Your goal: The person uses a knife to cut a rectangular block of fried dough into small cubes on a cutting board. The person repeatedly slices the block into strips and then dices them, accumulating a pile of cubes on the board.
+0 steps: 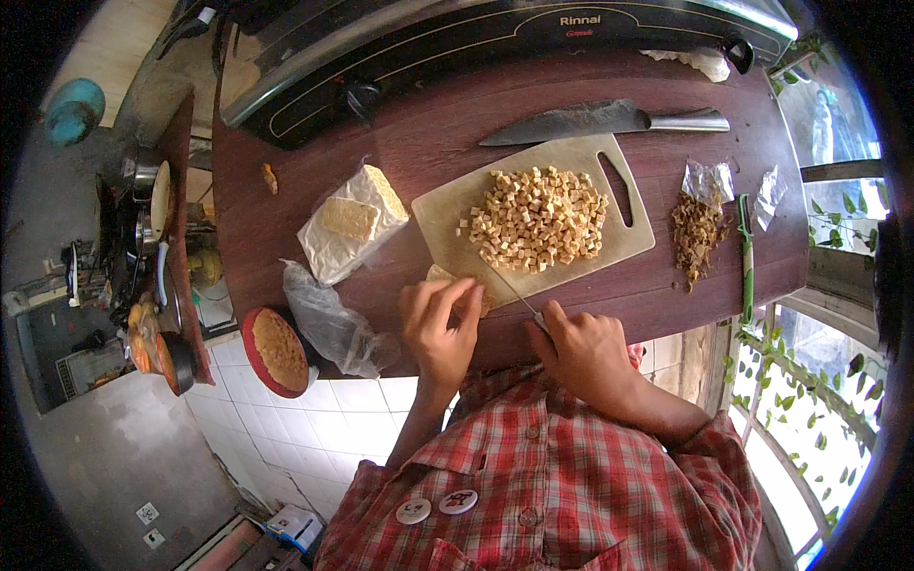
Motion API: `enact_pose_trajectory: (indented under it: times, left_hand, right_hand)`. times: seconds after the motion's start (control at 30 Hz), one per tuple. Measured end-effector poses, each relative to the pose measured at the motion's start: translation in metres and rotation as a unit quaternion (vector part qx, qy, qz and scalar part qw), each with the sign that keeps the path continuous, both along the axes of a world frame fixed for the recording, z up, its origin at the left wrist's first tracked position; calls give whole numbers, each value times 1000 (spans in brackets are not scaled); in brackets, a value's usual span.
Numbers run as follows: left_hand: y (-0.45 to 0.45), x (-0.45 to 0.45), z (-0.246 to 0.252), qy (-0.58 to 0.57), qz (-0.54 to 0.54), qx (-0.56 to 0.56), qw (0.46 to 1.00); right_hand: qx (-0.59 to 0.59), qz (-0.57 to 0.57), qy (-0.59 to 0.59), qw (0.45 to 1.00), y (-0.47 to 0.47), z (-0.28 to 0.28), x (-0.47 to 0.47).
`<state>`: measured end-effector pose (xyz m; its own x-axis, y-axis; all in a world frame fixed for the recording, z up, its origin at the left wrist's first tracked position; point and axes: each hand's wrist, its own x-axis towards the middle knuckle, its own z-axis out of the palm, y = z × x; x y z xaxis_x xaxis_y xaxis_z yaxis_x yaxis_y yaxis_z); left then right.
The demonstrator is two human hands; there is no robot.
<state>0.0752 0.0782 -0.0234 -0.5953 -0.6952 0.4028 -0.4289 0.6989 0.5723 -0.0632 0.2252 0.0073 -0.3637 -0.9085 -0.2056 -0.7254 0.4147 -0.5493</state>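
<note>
My left hand [443,325] has its fingers curled over a piece of tempeh [438,273] at the near left edge of the cutting board [443,207]; the fingers hide most of the piece. My right hand [585,350] grips a small knife [505,280] by its handle, the thin blade pointing up and left across the board. Beyond the blade lies a heap of small tempeh cubes [543,218]. To the left of the board, two larger tempeh blocks [350,218] rest on a white wrapper [328,250].
A large knife [571,121] lies behind the board, before the gas stove [457,57]. Brown shreds [692,235], foil scraps [770,196] and a green-handled peeler [746,264] lie at the right. A plastic bag [332,321] and a red bowl of brown paste [278,350] sit near left.
</note>
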Motion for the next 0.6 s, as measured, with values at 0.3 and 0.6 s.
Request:
enact_pose_trajectory:
  times: [0.3, 0.6]
  left_hand:
    - [1, 6, -4, -2, 10, 4, 1000]
    - [0, 3, -2, -4, 6, 6, 1000]
  right_hand:
    - [-14, 30, -53, 998, 10, 9, -3]
    - [-52, 1, 12, 999, 4, -8, 8]
